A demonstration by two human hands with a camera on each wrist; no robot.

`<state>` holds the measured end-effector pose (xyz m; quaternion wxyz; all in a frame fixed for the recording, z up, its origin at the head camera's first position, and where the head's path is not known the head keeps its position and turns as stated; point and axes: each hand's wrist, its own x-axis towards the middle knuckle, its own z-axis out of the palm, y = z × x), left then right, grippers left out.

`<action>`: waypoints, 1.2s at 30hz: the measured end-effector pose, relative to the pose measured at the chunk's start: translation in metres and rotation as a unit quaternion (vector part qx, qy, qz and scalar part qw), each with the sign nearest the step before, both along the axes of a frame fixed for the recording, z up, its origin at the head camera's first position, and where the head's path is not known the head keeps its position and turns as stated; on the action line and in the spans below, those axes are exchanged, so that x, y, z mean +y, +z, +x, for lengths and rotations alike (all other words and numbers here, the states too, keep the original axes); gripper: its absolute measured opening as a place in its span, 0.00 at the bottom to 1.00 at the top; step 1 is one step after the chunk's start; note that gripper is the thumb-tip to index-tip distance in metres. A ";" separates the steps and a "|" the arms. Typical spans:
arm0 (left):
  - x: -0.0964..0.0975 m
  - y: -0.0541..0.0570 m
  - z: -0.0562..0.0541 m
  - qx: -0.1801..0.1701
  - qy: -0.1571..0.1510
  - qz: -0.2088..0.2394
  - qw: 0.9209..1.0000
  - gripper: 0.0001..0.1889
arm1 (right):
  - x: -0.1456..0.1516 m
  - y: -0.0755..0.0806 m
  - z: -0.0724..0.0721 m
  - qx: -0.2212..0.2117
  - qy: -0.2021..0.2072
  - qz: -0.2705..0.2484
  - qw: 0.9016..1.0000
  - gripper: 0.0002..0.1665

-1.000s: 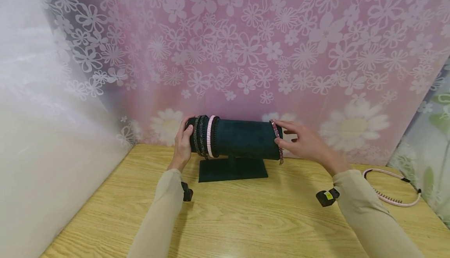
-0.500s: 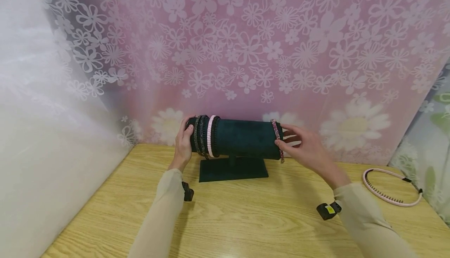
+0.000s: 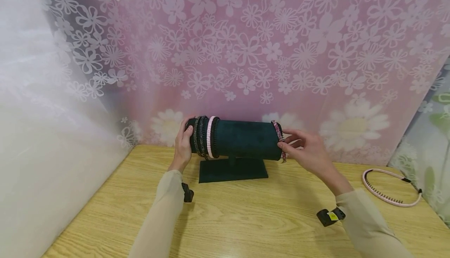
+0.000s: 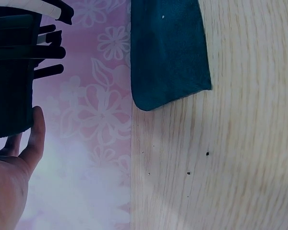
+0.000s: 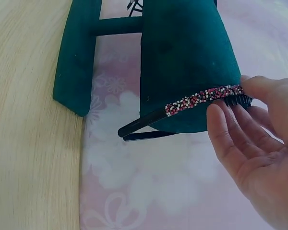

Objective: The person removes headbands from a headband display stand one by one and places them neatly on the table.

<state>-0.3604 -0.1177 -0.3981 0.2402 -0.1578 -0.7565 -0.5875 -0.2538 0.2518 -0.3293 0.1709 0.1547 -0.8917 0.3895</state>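
A dark green velvet headband stand (image 3: 246, 139), a horizontal roll on a flat base, stands on the table. My left hand (image 3: 183, 143) grips the roll's left end, thumb in front and fingers partly hidden behind. At the right end, my right hand (image 3: 311, 152) pinches a headband (image 5: 197, 99) covered in pink, red and white sparkle, between thumb and fingers. That headband sits around the roll's very edge, tilted, its tips hanging below. Black comb teeth show under it in the right wrist view. Dark glittery headbands (image 3: 199, 137) and a pale pink headband (image 3: 209, 137) sit around the left part.
A pink toothed headband (image 3: 386, 201) lies on the wooden table (image 3: 246, 219) at the right. Behind the stand hangs a pink flowered curtain (image 3: 246, 55). A white sheet (image 3: 52, 133) closes off the left side.
My right hand has shifted slightly right and down, and the sparkly headband has moved with it toward the roll's right edge, tilting more. My left hand and the stand stay almost still.
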 end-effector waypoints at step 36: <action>0.001 0.000 0.001 0.014 0.004 -0.001 1.000 0.27 | 0.018 -0.007 0.024 0.064 -0.004 -0.006 0.998 0.26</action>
